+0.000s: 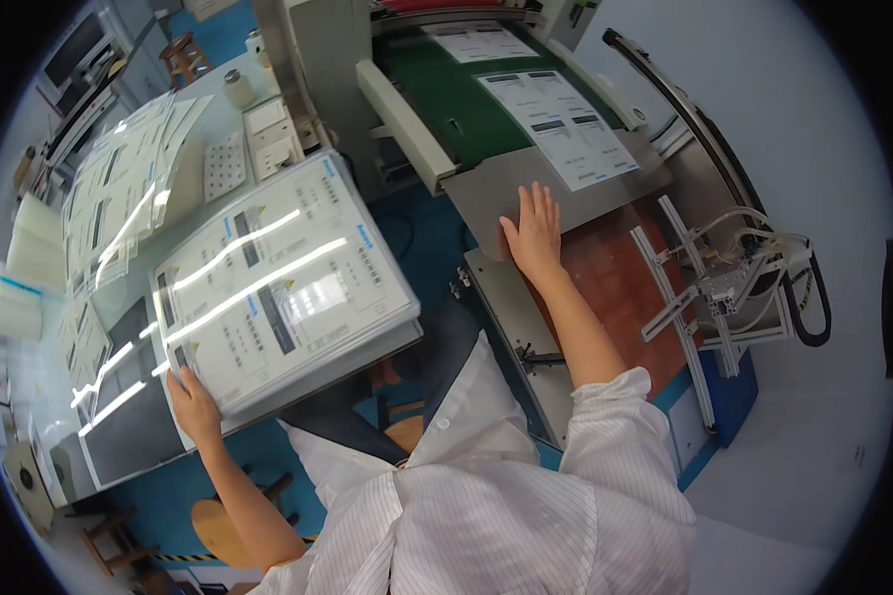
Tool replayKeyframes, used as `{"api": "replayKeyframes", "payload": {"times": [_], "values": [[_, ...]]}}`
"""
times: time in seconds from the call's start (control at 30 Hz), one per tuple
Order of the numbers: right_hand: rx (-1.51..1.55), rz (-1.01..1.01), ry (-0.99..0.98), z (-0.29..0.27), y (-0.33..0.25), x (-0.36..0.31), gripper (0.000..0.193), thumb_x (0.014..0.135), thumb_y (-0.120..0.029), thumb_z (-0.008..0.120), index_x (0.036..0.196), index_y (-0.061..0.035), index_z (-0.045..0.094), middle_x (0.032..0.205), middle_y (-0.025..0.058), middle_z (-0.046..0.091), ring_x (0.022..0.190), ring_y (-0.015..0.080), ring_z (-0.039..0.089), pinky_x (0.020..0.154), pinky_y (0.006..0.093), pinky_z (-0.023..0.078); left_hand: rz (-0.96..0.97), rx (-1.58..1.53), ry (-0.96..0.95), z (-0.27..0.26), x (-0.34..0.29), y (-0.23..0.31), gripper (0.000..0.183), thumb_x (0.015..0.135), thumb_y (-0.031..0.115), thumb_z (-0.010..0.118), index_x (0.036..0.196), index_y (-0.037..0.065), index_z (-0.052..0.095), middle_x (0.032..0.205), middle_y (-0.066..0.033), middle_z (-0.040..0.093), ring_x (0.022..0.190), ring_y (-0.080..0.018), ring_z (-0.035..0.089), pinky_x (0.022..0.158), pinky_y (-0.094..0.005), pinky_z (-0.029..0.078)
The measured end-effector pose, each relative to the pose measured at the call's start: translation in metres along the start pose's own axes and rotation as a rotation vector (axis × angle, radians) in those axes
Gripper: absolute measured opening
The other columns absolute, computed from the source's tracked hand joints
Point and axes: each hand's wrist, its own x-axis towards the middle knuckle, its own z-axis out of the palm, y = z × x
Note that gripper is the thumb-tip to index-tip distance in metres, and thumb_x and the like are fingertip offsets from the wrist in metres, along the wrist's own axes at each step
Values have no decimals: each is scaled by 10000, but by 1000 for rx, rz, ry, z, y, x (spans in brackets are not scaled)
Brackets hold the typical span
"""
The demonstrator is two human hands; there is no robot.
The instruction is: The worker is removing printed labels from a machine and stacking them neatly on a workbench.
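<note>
My left hand (197, 409) is at the near left corner of a thick stack of printed sheets (313, 307). Its fingers close around the corner, though their undersides are hidden. The sheets are glossy and white, with black bars, small text and blue marks. To the right, my right hand (536, 233) is open, palm down and fingers stretched, over the near edge of a grey metal plate (496, 183). Ahead of it, a printed sheet (566, 134) lies partly on the plate and partly on a green conveyor belt (417, 89). Another printed sheet (478, 43) lies farther up the belt.
A glass-topped table (164, 436) on the left carries more printed sheets (119, 188) and a small bottle (238, 89). At right, a metal frame with hoses (724, 288) stands over a reddish-brown board (625, 288). Wooden stools (223, 531) stand below the table.
</note>
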Motion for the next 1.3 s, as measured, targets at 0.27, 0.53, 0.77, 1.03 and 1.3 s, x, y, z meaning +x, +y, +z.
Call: {"api": "replayKeyframes", "payload": {"times": [0.27,0.53,0.77,1.03,1.3], "values": [[-232,409,-81,17,90,36,647,955,-384,519,1452,-22,318,1534,186,270,1443,333,202,1166,500,158,14,81,46,0,-4,1,539,1003,397,416,1353,-9,470,1272,-242,571,1174,-394,546,978,-400,419],[-174,497,-83,19,111,35,570,971,-359,433,1466,-93,335,1543,152,288,1433,335,236,1132,588,159,-6,99,47,6,-1,1,548,998,410,412,1353,-3,471,1287,-241,563,1187,-402,534,984,-411,416],[-20,244,-315,-11,40,-23,665,940,-397,472,1471,-32,307,1541,199,268,1433,354,226,1149,518,176,-16,84,66,1,-2,-5,552,988,426,417,1346,11,484,1233,-232,602,1125,-404,577,943,-436,445],[-52,69,-405,-45,16,-42,608,827,-60,625,1384,41,403,1408,283,413,1322,409,381,1074,465,338,26,-4,81,-3,-8,15,448,977,371,441,1271,44,524,1128,-226,627,1022,-425,596,854,-464,463],[457,-118,-65,-115,-120,-49,464,873,113,382,1303,22,529,1241,259,588,1160,387,567,989,395,435,310,-61,294,-5,-10,3,425,889,154,574,1270,-13,487,1196,-247,545,1119,-424,507,967,-474,401]]}}
